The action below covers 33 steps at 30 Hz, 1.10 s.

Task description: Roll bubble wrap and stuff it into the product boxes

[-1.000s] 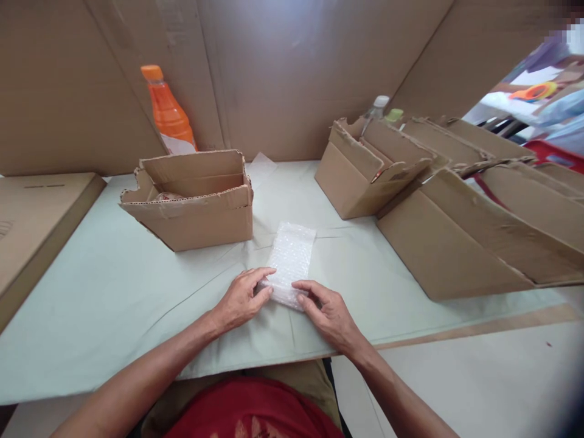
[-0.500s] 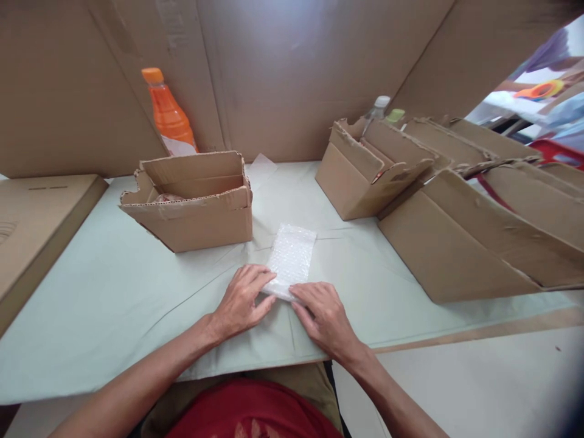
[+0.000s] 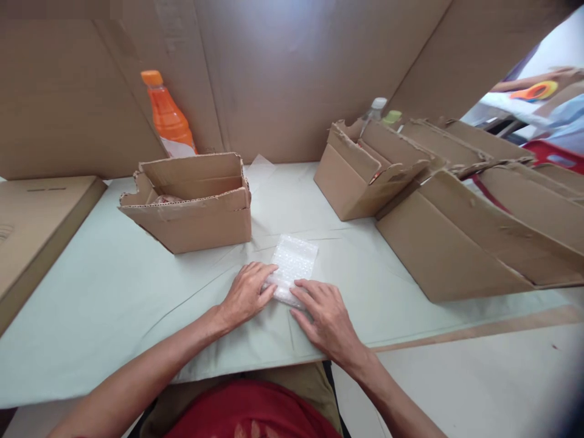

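The bubble wrap (image 3: 295, 260) lies just below the frame's centre, its thicker near end between the left hand (image 3: 249, 292) and right hand (image 3: 323, 311), its far end reaching above their fingertips. The hands are apart, fingers touching its opposite sides; whether either pinches it, I cannot tell.

In view are one left hand (image 3: 247, 291) and one right hand (image 3: 325, 313) of the wearer, one piece of bubble wrap (image 3: 296, 258), one orange bottle (image 3: 171, 120), one clear bottle (image 3: 374, 112), one green cap (image 3: 392, 116), one flat box (image 3: 48, 213), at least three open boxes (image 3: 205, 228), one red basket (image 3: 539, 149) and one orange-and-yellow ring (image 3: 528, 93).
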### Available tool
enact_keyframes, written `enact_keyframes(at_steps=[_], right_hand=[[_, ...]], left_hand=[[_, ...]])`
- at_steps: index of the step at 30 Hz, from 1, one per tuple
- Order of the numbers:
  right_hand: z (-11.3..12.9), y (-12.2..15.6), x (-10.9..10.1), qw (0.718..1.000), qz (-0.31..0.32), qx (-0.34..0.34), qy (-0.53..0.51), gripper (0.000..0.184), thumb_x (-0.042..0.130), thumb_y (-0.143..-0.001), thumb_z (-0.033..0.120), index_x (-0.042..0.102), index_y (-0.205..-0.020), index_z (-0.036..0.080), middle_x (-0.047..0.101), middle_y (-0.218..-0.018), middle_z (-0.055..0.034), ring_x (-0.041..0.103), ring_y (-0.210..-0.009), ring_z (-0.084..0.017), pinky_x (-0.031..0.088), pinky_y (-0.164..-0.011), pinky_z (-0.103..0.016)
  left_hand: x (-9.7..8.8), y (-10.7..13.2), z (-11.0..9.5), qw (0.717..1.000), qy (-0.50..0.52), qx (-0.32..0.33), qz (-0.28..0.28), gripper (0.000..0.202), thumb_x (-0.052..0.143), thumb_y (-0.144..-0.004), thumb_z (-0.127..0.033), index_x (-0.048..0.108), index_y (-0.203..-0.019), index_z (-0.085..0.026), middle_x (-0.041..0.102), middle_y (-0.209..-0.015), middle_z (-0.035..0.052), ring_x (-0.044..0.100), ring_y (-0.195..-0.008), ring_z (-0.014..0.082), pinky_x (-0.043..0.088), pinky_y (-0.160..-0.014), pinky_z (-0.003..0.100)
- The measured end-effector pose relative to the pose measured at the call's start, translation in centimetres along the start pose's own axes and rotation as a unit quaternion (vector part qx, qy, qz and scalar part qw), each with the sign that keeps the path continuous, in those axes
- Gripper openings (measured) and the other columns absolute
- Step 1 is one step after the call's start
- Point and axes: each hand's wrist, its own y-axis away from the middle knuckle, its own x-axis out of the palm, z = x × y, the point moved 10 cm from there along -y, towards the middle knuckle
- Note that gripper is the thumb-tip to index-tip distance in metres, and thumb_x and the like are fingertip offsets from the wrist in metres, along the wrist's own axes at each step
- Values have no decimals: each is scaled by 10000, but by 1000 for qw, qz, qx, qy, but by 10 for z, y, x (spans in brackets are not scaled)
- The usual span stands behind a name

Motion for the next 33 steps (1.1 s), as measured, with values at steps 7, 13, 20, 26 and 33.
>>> enact_keyframes(at_steps=[7, 13, 20, 26, 33], right_hand=[[-9, 1, 3, 997, -54, 36, -52, 202, 581, -928, 137, 641, -1114, 188, 726, -1069, -95, 667, -971, -241, 507, -813, -394], [-21, 2, 3, 987, -56, 73, -130, 195, 570, -939, 158, 644, -1107, 222, 737, -1044, -69, 685, -981, -217, 556, -856, -383], [-15, 4, -13, 995, -71, 48, -45, 322, 616, -926, 237, 600, -1247, 215, 673, -1259, -134, 639, -1132, -284, 505, -911, -455], [-18, -1, 1, 998, -43, 32, -21, 239, 577, -952, 172, 631, -1184, 205, 737, -1121, -92, 678, -1021, -251, 481, -858, -418], [-37, -2, 1, 986, -41, 103, -122, 185, 564, -972, 242, 642, -1140, 233, 758, -1060, -61, 703, -966, -222, 521, -842, -393]], left_hand=[[-10, 15, -9, 999, 23, 46, 0, 489, 634, -856, -212, 553, -1337, -176, 584, -1343, 169, 562, -1250, 292, 491, -1042, 470], [-4, 17, -12, 996, 39, 78, 18, 421, 559, -850, -101, 623, -1253, -205, 668, -1235, 130, 602, -1159, 270, 493, -995, 480], [1, 4, -3, 997, 53, -3, 56, 371, 572, -900, -214, 634, -1264, -178, 709, -939, 70, 614, -788, 201, 527, -846, 399], [-6, 2, -8, 1000, 8, 15, -6, 406, 592, -915, -279, 590, -1302, -157, 651, -1201, 147, 610, -1103, 284, 514, -947, 448], [-4, 8, -8, 999, 33, 33, 12, 423, 575, -891, -195, 577, -1313, -169, 684, -1035, 93, 621, -940, 226, 514, -897, 411]])
